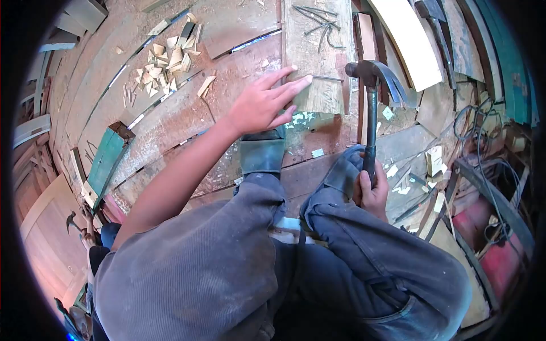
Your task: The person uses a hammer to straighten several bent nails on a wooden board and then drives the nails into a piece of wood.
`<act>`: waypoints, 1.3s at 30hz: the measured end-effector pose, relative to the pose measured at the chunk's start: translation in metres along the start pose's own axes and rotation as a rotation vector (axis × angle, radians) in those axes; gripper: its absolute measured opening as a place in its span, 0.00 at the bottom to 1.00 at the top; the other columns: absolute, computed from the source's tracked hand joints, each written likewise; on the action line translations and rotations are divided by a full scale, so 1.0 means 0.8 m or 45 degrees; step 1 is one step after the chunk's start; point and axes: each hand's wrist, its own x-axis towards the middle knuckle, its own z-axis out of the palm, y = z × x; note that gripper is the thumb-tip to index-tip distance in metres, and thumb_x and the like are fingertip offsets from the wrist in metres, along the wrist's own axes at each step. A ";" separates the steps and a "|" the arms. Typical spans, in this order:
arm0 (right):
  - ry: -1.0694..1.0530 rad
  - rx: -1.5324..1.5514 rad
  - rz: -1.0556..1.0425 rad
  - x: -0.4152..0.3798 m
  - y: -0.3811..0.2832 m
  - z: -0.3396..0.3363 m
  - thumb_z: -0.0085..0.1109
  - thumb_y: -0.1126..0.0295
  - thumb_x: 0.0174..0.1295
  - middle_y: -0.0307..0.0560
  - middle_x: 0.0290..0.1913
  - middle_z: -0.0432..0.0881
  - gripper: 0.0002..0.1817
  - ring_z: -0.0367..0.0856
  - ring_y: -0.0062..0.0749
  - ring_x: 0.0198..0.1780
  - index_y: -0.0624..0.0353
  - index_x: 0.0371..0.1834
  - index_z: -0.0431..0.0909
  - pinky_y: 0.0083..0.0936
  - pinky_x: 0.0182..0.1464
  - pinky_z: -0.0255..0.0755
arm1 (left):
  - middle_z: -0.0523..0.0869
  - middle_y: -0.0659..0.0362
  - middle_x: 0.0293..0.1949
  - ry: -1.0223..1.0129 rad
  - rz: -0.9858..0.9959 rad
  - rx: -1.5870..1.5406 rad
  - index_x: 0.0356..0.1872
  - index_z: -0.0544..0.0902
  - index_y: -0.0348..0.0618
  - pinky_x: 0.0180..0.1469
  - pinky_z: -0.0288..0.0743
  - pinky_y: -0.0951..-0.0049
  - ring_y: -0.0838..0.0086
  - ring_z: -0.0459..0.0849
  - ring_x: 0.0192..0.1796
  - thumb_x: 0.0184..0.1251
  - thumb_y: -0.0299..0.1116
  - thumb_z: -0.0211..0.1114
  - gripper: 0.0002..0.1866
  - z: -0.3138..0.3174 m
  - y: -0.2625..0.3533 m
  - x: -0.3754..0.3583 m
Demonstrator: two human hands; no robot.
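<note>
My left hand (pixel 261 106) reaches over a wooden board (pixel 307 50), fingers stretched out and a fingertip at the end of a nail (pixel 328 78). This nail lies flat across the board, its other end pointing right towards the hammer. A claw hammer (pixel 371 108) is upright in my right hand (pixel 372 192), gripped near the bottom of its dark handle. The hammer's head is just beyond the right edge of the board, claw to the right. Several more nails (pixel 321 23), some bent, lie in a loose pile at the board's far end.
Wood offcuts (pixel 165 65) are heaped on the plank floor at the upper left. Another hammer (pixel 438 34) lies at the upper right, near a pale curved-looking plank (pixel 406 40). Tangled cable (pixel 480 122) is at the right. At the far left, another person's hand (pixel 87 236) holds a hammer.
</note>
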 end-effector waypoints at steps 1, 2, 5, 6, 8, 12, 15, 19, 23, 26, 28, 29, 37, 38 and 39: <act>-0.003 0.032 -0.004 -0.001 0.000 0.001 0.52 0.71 0.78 0.28 0.21 0.67 0.21 0.62 0.10 0.20 0.65 0.71 0.67 0.15 0.23 0.53 | 0.78 0.45 0.67 -0.004 -0.002 0.000 0.78 0.68 0.56 0.69 0.72 0.53 0.53 0.76 0.69 0.70 0.41 0.62 0.34 -0.001 0.000 0.000; -0.007 0.064 -0.009 -0.002 -0.002 0.001 0.52 0.71 0.78 0.28 0.21 0.67 0.21 0.62 0.10 0.20 0.65 0.71 0.67 0.15 0.23 0.53 | 0.78 0.45 0.66 -0.006 -0.004 0.000 0.78 0.68 0.56 0.69 0.72 0.53 0.53 0.76 0.69 0.70 0.41 0.62 0.34 -0.001 0.000 0.001; -0.016 0.112 -0.028 -0.003 -0.004 0.001 0.51 0.71 0.78 0.28 0.22 0.68 0.22 0.63 0.10 0.20 0.65 0.72 0.66 0.14 0.23 0.53 | 0.78 0.45 0.66 -0.006 -0.009 -0.011 0.78 0.68 0.56 0.70 0.72 0.53 0.53 0.75 0.70 0.70 0.41 0.62 0.34 -0.001 0.000 0.002; -0.017 0.121 -0.033 -0.003 -0.004 0.001 0.51 0.71 0.78 0.28 0.22 0.68 0.22 0.63 0.10 0.20 0.65 0.72 0.66 0.14 0.23 0.53 | 0.78 0.45 0.66 -0.008 -0.010 -0.017 0.78 0.68 0.56 0.70 0.72 0.53 0.53 0.75 0.70 0.70 0.41 0.62 0.34 -0.001 0.000 0.002; -0.028 0.082 -0.038 -0.004 -0.007 0.000 0.51 0.71 0.78 0.29 0.23 0.69 0.22 0.63 0.09 0.22 0.65 0.72 0.67 0.14 0.24 0.54 | 0.79 0.45 0.65 -0.001 -0.016 -0.011 0.78 0.68 0.55 0.70 0.72 0.53 0.53 0.75 0.70 0.70 0.41 0.62 0.34 -0.001 0.000 0.002; -0.004 -0.128 -0.088 -0.008 0.001 -0.013 0.55 0.69 0.76 0.33 0.28 0.74 0.23 0.69 0.13 0.26 0.67 0.70 0.69 0.16 0.28 0.62 | 0.80 0.46 0.64 0.004 -0.026 -0.024 0.77 0.68 0.55 0.69 0.73 0.54 0.54 0.75 0.70 0.71 0.41 0.62 0.33 0.000 -0.001 0.002; 0.019 -0.327 -0.244 -0.012 0.007 -0.020 0.59 0.67 0.74 0.40 0.32 0.79 0.24 0.74 0.19 0.30 0.68 0.69 0.71 0.21 0.34 0.70 | 0.81 0.46 0.63 -0.006 -0.036 -0.009 0.77 0.68 0.54 0.68 0.73 0.54 0.54 0.75 0.70 0.71 0.41 0.62 0.33 0.002 -0.001 0.002; -0.009 -0.539 -0.164 -0.007 -0.004 -0.012 0.61 0.66 0.73 0.49 0.34 0.82 0.26 0.79 0.25 0.32 0.67 0.69 0.71 0.27 0.40 0.75 | 0.81 0.46 0.64 0.004 -0.026 0.007 0.77 0.67 0.54 0.68 0.73 0.54 0.54 0.75 0.71 0.71 0.41 0.62 0.33 0.002 -0.002 0.003; -0.021 -0.551 -0.143 -0.008 -0.007 -0.009 0.62 0.67 0.72 0.51 0.32 0.80 0.26 0.78 0.25 0.32 0.67 0.69 0.71 0.26 0.38 0.74 | 0.81 0.46 0.63 0.014 -0.031 0.001 0.77 0.68 0.54 0.68 0.73 0.54 0.54 0.75 0.70 0.71 0.41 0.62 0.33 -0.001 -0.001 0.007; 0.024 -0.503 -0.318 -0.016 0.000 -0.023 0.62 0.67 0.72 0.45 0.31 0.79 0.25 0.76 0.24 0.31 0.68 0.68 0.72 0.25 0.36 0.73 | 0.81 0.46 0.62 0.003 -0.030 -0.003 0.77 0.68 0.54 0.67 0.74 0.54 0.54 0.76 0.69 0.70 0.41 0.62 0.33 0.000 -0.002 0.002; 0.026 -0.465 -0.309 -0.018 0.005 -0.026 0.62 0.67 0.73 0.44 0.31 0.78 0.25 0.75 0.23 0.31 0.68 0.68 0.72 0.24 0.36 0.73 | 0.81 0.46 0.62 0.004 -0.020 -0.005 0.76 0.68 0.54 0.67 0.74 0.54 0.53 0.76 0.69 0.69 0.41 0.62 0.33 0.002 -0.002 0.003; 0.031 -0.445 -0.309 -0.016 0.007 -0.027 0.61 0.66 0.73 0.44 0.31 0.78 0.25 0.74 0.23 0.31 0.68 0.68 0.71 0.24 0.36 0.72 | 0.81 0.46 0.62 0.007 -0.014 -0.007 0.76 0.69 0.54 0.67 0.74 0.54 0.53 0.76 0.69 0.69 0.40 0.62 0.34 0.002 -0.003 0.003; 0.093 -0.246 -0.088 -0.019 0.019 -0.018 0.58 0.65 0.75 0.35 0.28 0.76 0.25 0.71 0.17 0.26 0.68 0.70 0.70 0.19 0.29 0.66 | 0.81 0.54 0.65 0.013 0.028 -0.003 0.76 0.70 0.54 0.69 0.73 0.54 0.55 0.75 0.70 0.67 0.39 0.63 0.33 0.000 -0.004 0.002; 0.095 -0.194 -0.041 -0.022 0.015 -0.018 0.57 0.65 0.76 0.34 0.27 0.75 0.25 0.70 0.15 0.25 0.68 0.70 0.69 0.18 0.28 0.64 | 0.80 0.57 0.66 0.009 0.053 0.010 0.75 0.70 0.54 0.69 0.73 0.54 0.56 0.75 0.71 0.67 0.39 0.63 0.33 0.002 -0.007 0.002; 0.098 -0.142 0.006 -0.023 0.010 -0.015 0.57 0.66 0.76 0.33 0.25 0.74 0.25 0.69 0.14 0.23 0.67 0.71 0.69 0.18 0.26 0.62 | 0.80 0.60 0.67 0.005 0.078 0.022 0.75 0.70 0.55 0.69 0.73 0.54 0.56 0.75 0.71 0.67 0.39 0.64 0.34 0.002 -0.009 0.002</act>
